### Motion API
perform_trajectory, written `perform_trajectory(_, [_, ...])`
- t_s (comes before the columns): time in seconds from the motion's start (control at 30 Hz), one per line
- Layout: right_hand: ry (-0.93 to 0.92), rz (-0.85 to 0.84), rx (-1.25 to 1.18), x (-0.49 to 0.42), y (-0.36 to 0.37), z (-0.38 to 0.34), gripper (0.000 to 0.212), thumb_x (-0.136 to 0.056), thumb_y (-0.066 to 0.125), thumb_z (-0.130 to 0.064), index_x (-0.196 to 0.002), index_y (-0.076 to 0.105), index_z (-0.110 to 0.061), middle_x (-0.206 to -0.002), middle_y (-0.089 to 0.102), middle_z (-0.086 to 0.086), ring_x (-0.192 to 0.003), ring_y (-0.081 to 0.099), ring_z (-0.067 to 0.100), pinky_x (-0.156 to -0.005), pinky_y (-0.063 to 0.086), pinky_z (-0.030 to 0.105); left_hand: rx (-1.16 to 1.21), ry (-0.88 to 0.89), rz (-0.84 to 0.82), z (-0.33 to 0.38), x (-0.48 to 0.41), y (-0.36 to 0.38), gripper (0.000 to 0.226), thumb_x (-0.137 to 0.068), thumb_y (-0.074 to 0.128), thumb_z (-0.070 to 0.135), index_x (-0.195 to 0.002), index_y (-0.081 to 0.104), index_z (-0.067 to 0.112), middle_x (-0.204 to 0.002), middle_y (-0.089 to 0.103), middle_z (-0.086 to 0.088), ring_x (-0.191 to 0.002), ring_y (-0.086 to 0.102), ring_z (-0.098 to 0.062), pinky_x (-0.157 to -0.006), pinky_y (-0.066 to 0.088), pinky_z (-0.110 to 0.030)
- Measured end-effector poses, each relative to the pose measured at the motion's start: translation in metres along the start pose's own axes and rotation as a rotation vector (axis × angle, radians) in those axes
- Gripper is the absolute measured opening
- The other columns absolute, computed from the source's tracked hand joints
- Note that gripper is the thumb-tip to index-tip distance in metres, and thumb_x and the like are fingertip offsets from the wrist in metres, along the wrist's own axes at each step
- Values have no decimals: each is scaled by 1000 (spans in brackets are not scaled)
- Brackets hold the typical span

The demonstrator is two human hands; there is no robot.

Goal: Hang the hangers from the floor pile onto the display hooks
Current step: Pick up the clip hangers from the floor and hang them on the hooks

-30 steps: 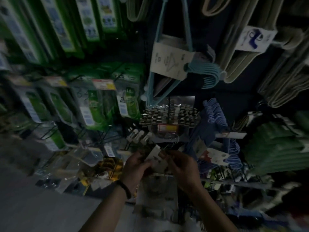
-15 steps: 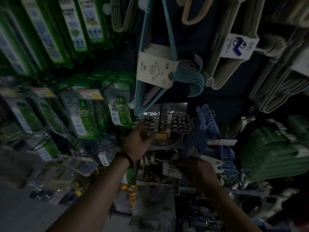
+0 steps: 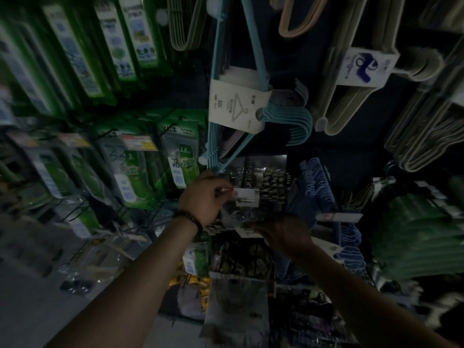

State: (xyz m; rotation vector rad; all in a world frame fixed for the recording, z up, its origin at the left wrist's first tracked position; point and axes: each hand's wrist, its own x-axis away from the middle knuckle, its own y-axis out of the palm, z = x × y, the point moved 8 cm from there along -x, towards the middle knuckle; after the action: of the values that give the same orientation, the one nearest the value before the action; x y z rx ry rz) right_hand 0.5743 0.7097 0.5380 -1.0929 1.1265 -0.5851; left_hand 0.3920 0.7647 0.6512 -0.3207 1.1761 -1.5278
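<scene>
The person's left hand [image 3: 204, 197] pinches the white tag [image 3: 247, 195] at a display hook's tip, the right hand [image 3: 286, 234] below grips a carded packet [image 3: 247, 232] of contents too dark to identify, under the banded light-blue hangers [image 3: 288, 119] hanging above.

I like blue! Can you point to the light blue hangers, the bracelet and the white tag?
light blue hangers [image 3: 291, 121], head view, curved hooks.
bracelet [image 3: 189, 219], head view, beads on wrist.
white tag [image 3: 245, 194], head view, its middle.
</scene>
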Motion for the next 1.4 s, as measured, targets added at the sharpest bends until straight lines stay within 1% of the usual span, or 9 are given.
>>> perform_trajectory(0.23, [-41,-32,92,-24,17,19,50,-99,67,-29,-143,57,-49,-133,71,2,-101,74,30,-72,63,39,-41,-30,-74,2,-5,2,20,-99,66,50,-102,79,35,-107,77,9,-96,69,-17,-83,59,-43])
perform_trajectory(0.37, [-36,1,85,-29,16,31,57,-91,75,-23,-142,62,-45,-123,71,0,-94,73,26,-65,62,38,-21,-50,-76,0,-5,2,21,-99,67,51,-106,79,36,-111,77,9,-100,69,-17,-86,59,-43])
perform_trajectory(0.63, [-39,227,-98,-61,15,41,27,-73,93,-10,-97,83,-18,-96,77,6,-80,75,26,-66,60,33,21,-63,-84,-1,-1,4,14,-99,70,44,-102,79,34,-105,76,11,-95,68,-13,-87,58,-39])
perform_trajectory(0.8, [126,322,-243,-63,28,48,4,-84,78,-10,-88,79,-13,-94,70,10,-84,69,29,-69,57,37,161,-80,-55,-8,11,9,11,-96,74,41,-102,80,33,-98,73,21,-92,67,2,-86,59,-33])
perform_trajectory(0.87, [177,384,-237,-60,28,46,19,-89,63,-20,-86,81,-13,-93,68,11,-93,62,26,-80,52,36,189,-62,-27,-8,17,10,9,-94,77,38,-102,80,33,-94,71,27,-91,66,8,-84,57,-25])
perform_trajectory(0.97, [263,385,-209,-54,24,48,18,-88,68,-23,-94,85,-16,-99,66,13,-102,64,37,-92,36,35,207,-28,-6,-8,23,12,8,-92,80,32,-101,80,32,-97,70,25,-93,67,4,-85,60,-28])
perform_trajectory(1.1, [329,356,-114,-44,18,45,18,-85,70,-23,-100,81,-24,-110,63,9,-114,59,40,-101,38,51,203,10,-19,-5,29,15,12,-90,82,31,-100,76,29,-106,64,14,-96,64,-3,-86,56,-25])
perform_trajectory(1.23, [354,252,-105,-27,19,30,52,-80,74,-10,-131,65,-17,-139,55,23,-137,46,48,-113,37,58,210,35,-30,-4,44,20,10,-97,75,31,-105,73,27,-117,54,9,-104,61,-10,-96,54,-27])
perform_trajectory(1.4, [448,132,-219,-1,10,0,50,-81,75,-13,-130,63,-13,-134,59,21,-124,56,47,-97,50,48,167,41,-77,-10,69,26,12,-99,71,33,-111,69,31,-129,46,11,-115,58,-15,-101,55,-34])
